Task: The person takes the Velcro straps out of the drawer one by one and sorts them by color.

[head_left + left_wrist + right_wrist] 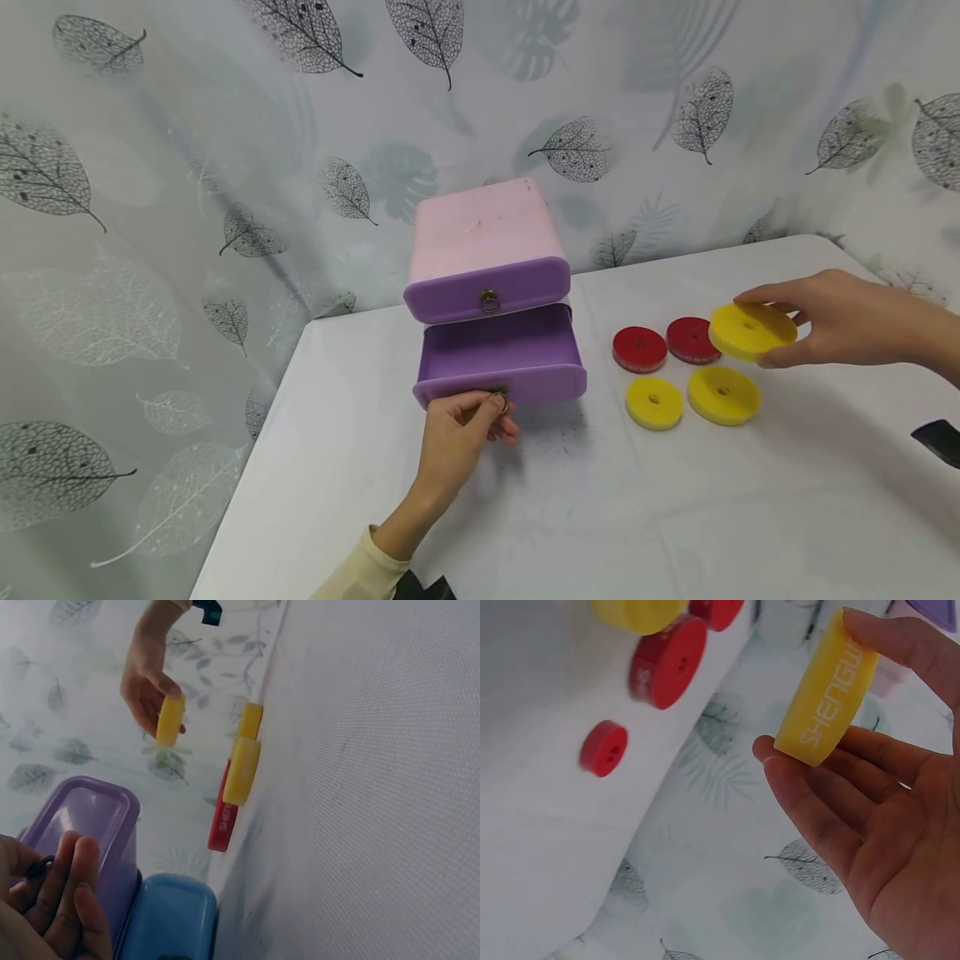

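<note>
Between thumb and fingers my right hand [843, 321] holds a thick yellow disc [750, 331] with a small centre hole, raised above the table. White lettering shows along that disc's edge [829, 697] in the right wrist view. My left hand [457, 437] pinches the ring pull [499, 402] of a purple drawer [517, 386], which is pulled out with its visible interior bare. The drawer belongs to a small pink cabinet [480, 229]. Two yellow discs, one smaller [654, 403] and one larger [724, 395], lie beside two red discs [640, 349] right of the cabinet.
Above the pulled-out drawer sits a closed purple drawer [487, 289] with its own ring pull. A blue drawer front [171, 919] shows below in the left wrist view. The white-covered table [585, 517] meets a leaf-patterned curtain [480, 108] at the back.
</note>
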Motion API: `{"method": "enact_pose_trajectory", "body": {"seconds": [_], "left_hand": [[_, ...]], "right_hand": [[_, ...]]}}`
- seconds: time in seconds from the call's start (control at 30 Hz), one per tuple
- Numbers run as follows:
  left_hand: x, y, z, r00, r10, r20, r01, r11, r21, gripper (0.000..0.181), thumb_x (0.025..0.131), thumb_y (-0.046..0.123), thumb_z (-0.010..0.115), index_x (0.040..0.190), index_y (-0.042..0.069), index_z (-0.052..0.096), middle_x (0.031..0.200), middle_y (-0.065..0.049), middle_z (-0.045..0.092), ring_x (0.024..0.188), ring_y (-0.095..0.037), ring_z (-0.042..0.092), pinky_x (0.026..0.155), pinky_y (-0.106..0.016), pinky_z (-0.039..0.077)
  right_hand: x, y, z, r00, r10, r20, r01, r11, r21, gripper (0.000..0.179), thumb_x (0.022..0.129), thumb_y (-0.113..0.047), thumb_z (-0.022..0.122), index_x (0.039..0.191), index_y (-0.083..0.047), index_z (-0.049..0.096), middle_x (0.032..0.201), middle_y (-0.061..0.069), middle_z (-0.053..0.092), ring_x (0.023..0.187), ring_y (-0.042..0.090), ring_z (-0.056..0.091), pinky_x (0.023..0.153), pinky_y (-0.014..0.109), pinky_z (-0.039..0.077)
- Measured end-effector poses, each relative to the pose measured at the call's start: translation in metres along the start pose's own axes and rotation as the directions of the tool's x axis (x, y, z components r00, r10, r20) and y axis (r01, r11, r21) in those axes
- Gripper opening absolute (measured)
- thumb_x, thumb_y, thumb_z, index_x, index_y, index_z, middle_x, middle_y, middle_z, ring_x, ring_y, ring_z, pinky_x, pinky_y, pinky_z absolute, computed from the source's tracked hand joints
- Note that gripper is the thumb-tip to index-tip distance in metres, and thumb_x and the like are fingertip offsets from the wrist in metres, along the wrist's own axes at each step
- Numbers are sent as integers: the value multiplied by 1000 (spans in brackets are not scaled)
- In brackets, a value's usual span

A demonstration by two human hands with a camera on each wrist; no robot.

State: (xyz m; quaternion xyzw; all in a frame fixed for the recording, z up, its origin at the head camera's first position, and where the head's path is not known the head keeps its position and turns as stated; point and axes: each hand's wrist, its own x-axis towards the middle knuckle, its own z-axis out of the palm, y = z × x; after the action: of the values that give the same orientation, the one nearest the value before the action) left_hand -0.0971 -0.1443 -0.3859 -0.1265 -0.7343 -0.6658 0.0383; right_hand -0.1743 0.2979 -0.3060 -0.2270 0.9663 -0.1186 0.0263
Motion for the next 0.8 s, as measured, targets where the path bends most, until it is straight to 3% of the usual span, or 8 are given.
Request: {"method": "enact_pose_trajectory", "body": {"seconds": [0.33, 0.67, 0.8], "left_hand": [[1, -1, 0, 1000, -5, -8, 5, 1000, 4, 21, 103, 12, 64, 91, 2, 78, 74, -10, 74, 66, -32, 74, 67, -41, 61], [2, 1, -1, 1000, -9, 1, 9, 1000, 15, 21, 103, 13, 64, 91, 3, 79, 74, -9, 74, 66, -32, 74, 68, -52, 60], [3, 1, 0, 1000, -6, 1, 6, 1000, 10, 21, 103, 13, 64, 91, 3, 78, 74, -10, 74, 66, -32, 74, 68, -51, 60]], "right_hand": [[-7, 23, 17, 997, 68, 30, -67, 997, -34, 77, 71, -34, 97, 131, 3, 66, 109, 4, 71, 89, 22, 64, 76, 48, 60], [-19, 48, 37, 992, 115, 53, -115, 993, -14, 77, 70, -30, 97, 129, 7, 64, 106, 8, 70, 89, 24, 62, 75, 50, 60], [-22, 55, 43, 992, 114, 63, -114, 993, -10, 75, 70, -29, 96, 127, 7, 65, 104, 7, 70, 87, 23, 61, 73, 48, 61]]}}
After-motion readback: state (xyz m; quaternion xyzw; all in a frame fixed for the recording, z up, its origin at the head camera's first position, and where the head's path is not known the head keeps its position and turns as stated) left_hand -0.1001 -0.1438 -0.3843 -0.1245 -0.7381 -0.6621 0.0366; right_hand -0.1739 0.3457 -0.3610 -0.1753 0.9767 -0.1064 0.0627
